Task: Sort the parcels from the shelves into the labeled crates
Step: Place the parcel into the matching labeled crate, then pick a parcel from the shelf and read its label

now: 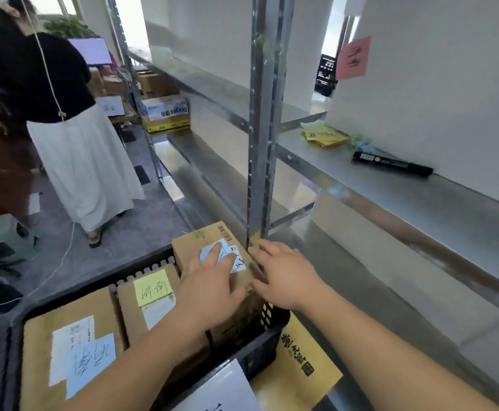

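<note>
The left hand [212,287] is pressing flat, fingers spread, on a cardboard parcel [209,241] (blue note on top) standing in the black crate's [260,351] far right corner; the right hand [286,277], fingers straight, is touching its right edge.

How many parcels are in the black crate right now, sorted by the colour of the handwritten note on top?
Blue note: 2, the near-left parcel and the far-right parcel under both hands
Yellow note: 1, the middle parcel
Total: 3 parcels in the black crate
</note>
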A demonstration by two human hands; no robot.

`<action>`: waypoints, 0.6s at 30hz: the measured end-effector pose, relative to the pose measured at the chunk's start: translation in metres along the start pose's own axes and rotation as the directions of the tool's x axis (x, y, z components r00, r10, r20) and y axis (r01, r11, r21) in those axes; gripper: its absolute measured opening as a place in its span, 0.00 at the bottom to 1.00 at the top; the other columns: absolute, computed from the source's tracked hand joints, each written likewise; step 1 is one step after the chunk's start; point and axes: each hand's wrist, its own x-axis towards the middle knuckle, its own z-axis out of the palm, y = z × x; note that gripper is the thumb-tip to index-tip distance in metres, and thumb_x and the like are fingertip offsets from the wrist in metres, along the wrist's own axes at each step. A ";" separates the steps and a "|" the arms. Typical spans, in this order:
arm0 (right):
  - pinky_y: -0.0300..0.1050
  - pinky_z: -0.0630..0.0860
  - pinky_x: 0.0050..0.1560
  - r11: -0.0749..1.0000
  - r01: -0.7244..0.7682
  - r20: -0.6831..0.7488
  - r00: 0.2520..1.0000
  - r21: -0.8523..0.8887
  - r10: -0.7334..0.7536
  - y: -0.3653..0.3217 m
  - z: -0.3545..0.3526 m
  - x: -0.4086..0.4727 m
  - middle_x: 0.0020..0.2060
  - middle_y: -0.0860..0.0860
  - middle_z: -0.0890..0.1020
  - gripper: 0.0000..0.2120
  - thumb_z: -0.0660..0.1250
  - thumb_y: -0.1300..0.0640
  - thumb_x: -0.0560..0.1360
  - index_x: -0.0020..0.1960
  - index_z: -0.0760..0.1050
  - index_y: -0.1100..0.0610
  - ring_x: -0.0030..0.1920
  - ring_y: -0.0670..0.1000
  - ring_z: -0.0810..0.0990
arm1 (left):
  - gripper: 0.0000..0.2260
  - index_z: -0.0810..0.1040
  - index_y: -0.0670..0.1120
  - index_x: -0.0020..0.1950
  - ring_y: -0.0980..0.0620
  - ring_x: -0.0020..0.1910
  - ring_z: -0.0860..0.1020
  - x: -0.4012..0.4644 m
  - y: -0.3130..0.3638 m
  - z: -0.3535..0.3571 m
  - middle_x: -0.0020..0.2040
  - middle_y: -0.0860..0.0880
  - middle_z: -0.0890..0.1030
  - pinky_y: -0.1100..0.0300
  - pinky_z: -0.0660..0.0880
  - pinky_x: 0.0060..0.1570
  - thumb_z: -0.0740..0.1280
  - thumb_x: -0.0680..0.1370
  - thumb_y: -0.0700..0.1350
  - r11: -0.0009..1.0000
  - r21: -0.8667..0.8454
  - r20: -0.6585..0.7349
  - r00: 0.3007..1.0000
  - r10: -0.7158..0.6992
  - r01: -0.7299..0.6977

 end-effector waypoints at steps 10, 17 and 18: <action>0.63 0.49 0.80 0.950 -0.313 -0.109 0.944 -0.002 0.311 0.043 0.012 -0.107 0.84 0.50 0.53 0.38 0.59 0.35 0.80 0.84 0.47 0.44 0.82 0.56 0.51 | 0.33 0.60 0.56 0.80 0.39 0.80 0.52 -0.007 0.084 0.013 0.82 0.47 0.57 0.45 0.51 0.78 0.55 0.77 0.68 0.939 0.013 -0.001 0.939 0.344 -0.344; 0.63 0.51 0.80 0.871 -0.491 -0.158 0.860 0.009 0.486 0.077 0.016 -0.211 0.83 0.51 0.55 0.39 0.61 0.36 0.79 0.84 0.49 0.45 0.82 0.56 0.54 | 0.33 0.55 0.58 0.81 0.43 0.80 0.52 -0.044 0.164 0.038 0.82 0.47 0.54 0.45 0.53 0.78 0.58 0.79 0.66 0.848 -0.021 0.093 0.843 0.530 -0.530; 0.63 0.51 0.80 0.858 -0.513 -0.163 0.846 0.015 0.508 0.080 0.017 -0.229 0.83 0.51 0.55 0.39 0.61 0.36 0.79 0.84 0.50 0.45 0.81 0.56 0.54 | 0.32 0.55 0.58 0.81 0.43 0.80 0.52 -0.052 0.176 0.041 0.82 0.47 0.54 0.46 0.54 0.78 0.58 0.79 0.66 0.832 -0.023 0.107 0.826 0.553 -0.554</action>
